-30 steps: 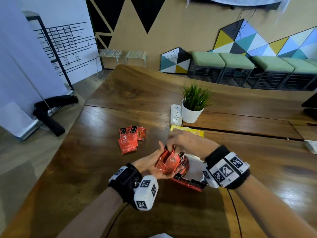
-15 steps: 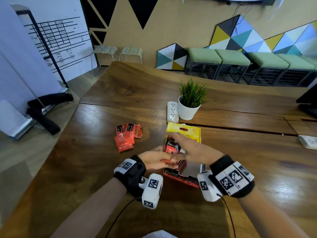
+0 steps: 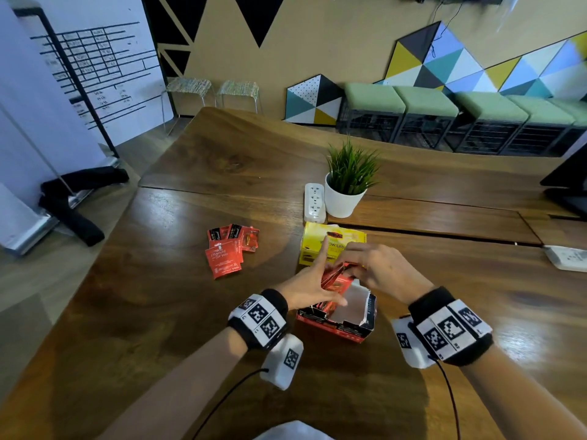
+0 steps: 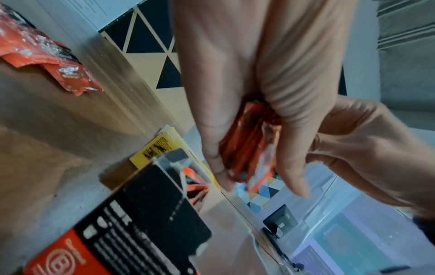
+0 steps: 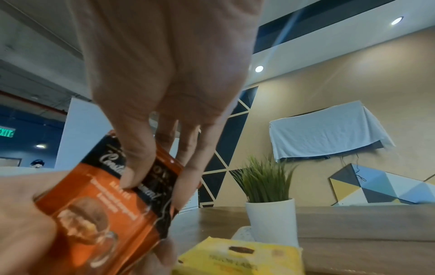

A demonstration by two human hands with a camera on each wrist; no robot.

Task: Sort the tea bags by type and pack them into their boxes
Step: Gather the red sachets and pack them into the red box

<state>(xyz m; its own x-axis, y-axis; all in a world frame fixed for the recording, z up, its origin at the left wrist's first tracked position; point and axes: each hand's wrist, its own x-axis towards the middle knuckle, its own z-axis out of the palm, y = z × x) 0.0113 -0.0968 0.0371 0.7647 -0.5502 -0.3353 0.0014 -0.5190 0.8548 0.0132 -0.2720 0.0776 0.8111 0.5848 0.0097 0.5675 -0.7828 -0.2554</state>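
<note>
A stack of red tea bags is held between both hands just above the far left corner of the open red box. My left hand grips the stack from the left, index finger pointing up. From the right, my right hand pinches the same stack. In the right wrist view the thumb presses the front tea bag. In the left wrist view the stack sits between my fingers over the red box. Several loose red tea bags lie to the left. The yellow box stands shut behind my hands.
A white potted plant and a white power strip stand behind the yellow box. A white device lies at the table's right edge. The table's left edge drops to the floor.
Both hands kept hold of the red stack and lowered it toward the red box's far left corner. My left index finger now points up.
</note>
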